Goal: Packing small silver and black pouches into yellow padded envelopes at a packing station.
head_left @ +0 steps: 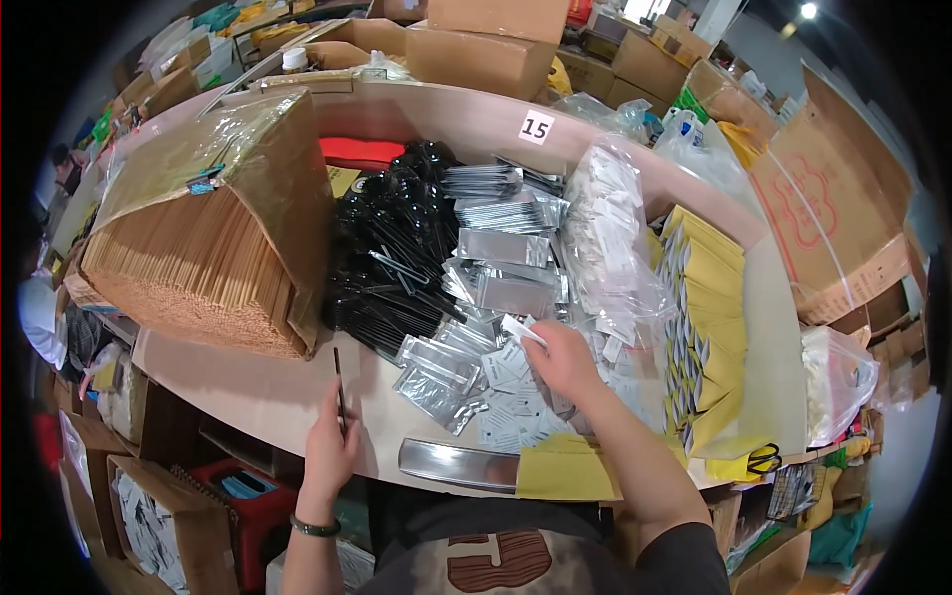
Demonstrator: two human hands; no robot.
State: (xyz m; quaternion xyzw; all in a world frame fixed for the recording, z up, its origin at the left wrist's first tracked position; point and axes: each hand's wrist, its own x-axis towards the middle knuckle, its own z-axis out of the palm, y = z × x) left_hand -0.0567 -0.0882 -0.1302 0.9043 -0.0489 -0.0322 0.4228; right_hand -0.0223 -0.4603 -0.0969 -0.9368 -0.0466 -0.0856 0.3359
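Note:
My left hand (332, 441) is closed around a thin black stick (340, 382) that points up near the table's front edge; its lower end is hidden in my fingers. My right hand (567, 365) pinches a small white packet (522, 329) above a loose heap of white printed slips (521, 412). Silver foil packets (436, 382) lie to the left of that heap, and more are stacked in silver piles (504, 248) farther back. Black plastic spoons (392, 228) fill the space left of the foil. A yellow paper sleeve (565, 471) lies at the front edge, partly under my right forearm.
An open box of wooden chopsticks (198, 268) stands at the left. Clear bags of white packets (610, 218) sit right of the foil, beside a row of yellow sleeves (709, 327). A metal strip (456, 462) and black-handled scissors (764, 459) are at the front edge. Cartons surround the table.

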